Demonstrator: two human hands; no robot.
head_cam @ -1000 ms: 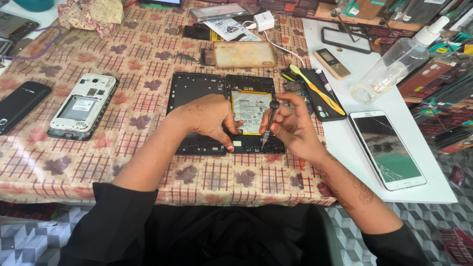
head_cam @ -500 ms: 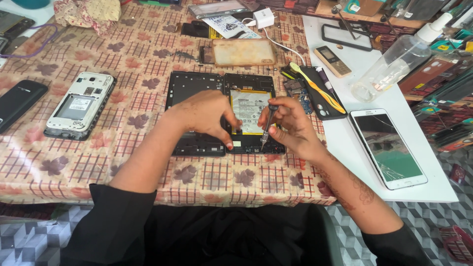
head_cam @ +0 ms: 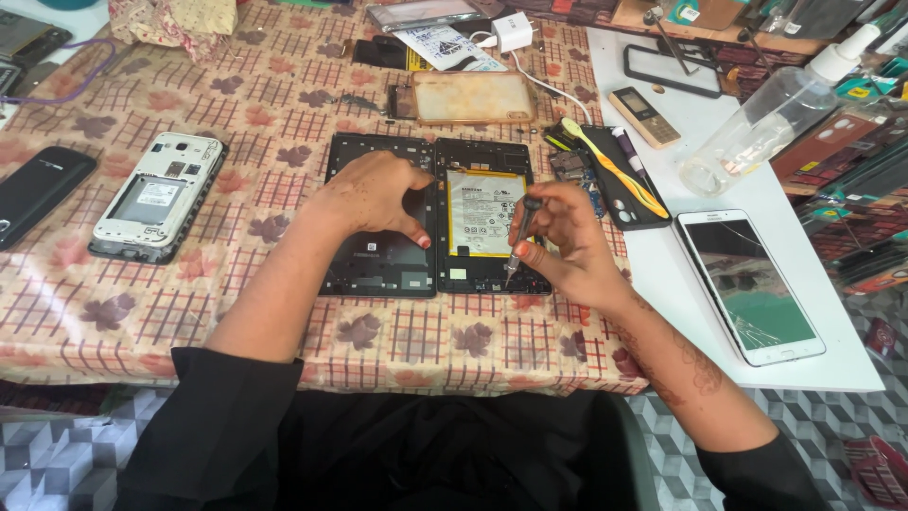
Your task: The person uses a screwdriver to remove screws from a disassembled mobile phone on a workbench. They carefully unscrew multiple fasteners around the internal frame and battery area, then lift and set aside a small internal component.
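- The near strip of patterned tablecloth [head_cam: 426,336] in front of the opened tablet [head_cam: 492,218] is left free.
- The right side is hemmed in by a black tray [head_cam: 653,213] with a yellow toothbrush [head_cam: 605,166].
- The far edge is blocked by a clear case [head_cam: 473,96].
- Bare cloth is found left, before the white phone [head_cam: 156,197].

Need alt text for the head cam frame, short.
A person's right hand holds a slim dark screwdriver tip-down on an opened black tablet with a white battery, while the left hand steadies its detached black back cover. Both lie on a checked leaf-print tablecloth, with a white backless phone to the left.
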